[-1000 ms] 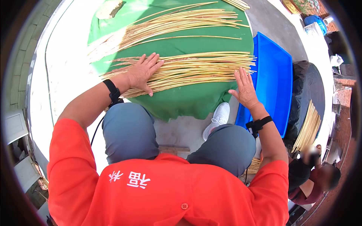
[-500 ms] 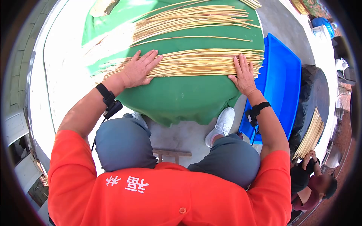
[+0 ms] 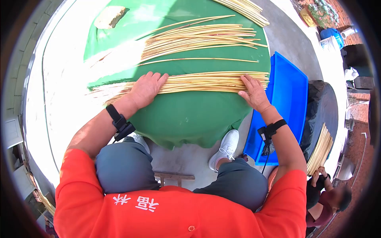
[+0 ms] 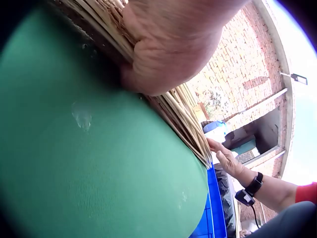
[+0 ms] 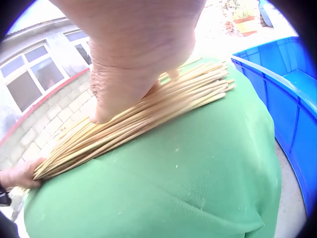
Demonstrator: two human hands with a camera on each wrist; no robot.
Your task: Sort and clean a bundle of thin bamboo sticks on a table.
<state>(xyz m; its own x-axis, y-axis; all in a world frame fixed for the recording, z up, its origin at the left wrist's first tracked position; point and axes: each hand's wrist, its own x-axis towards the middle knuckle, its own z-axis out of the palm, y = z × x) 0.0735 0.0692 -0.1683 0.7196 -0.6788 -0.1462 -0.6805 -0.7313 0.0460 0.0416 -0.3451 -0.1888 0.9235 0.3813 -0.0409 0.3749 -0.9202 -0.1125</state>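
A narrow bundle of pale stalks [image 3: 202, 82] lies crosswise on the green cloth [image 3: 186, 115]. Toward its left end my left hand [image 3: 145, 90] grips it, fingers bent over the far side; in the left wrist view this hand [image 4: 171, 49] arches over the stalks [image 4: 183, 119]. My right hand [image 3: 255, 94] rests across the bundle near its right end, fingers fairly straight and thumb apart at the near edge. From the right wrist view, the right hand [image 5: 133, 54] covers part of the stalks [image 5: 124, 129], while the left hand [image 5: 22, 174] holds their far end.
Behind the bundle lie a single stalk [image 3: 198, 59] and a looser pile [image 3: 198, 36]; more stalks [image 3: 246, 10] are at the back right. A stone [image 3: 108, 17] sits back left. A blue tub [image 3: 287, 103] adjoins the table's right side. Another person [image 3: 331, 200] is at lower right.
The bundle has become narrower and tighter between my hands. My left fingers, spread flat earlier, have bent over the stalks. The right hand has moved onto the bundle from its near edge.
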